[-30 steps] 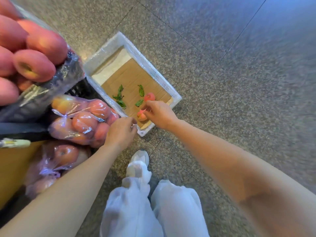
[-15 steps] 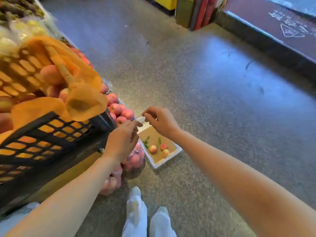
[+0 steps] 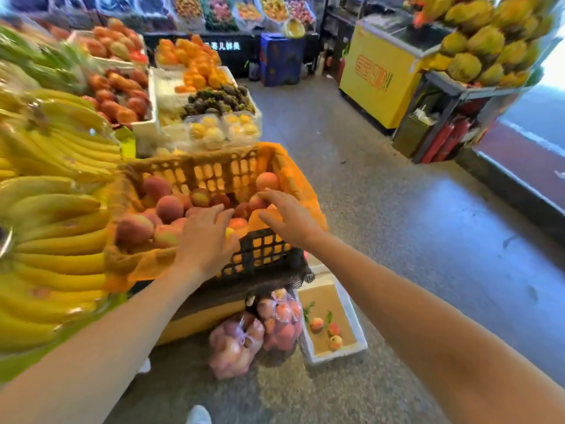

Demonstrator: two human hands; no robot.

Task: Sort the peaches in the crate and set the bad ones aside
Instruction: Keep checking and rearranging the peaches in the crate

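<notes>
Rosy peaches (image 3: 168,209) beneath both hands (image 3: 205,237) (image 3: 290,218)

Left hand (image 3: 204,237) hides some peaches (image 3: 169,208) — bananas (image 3: 58,264) cut off at left edge.

Speckled floor (image 3: 397,240), white tray (image 3: 336,358) on it

Both hands (image 3: 208,237) (image 3: 290,218) outstretched, seemingly relaxed
</notes>
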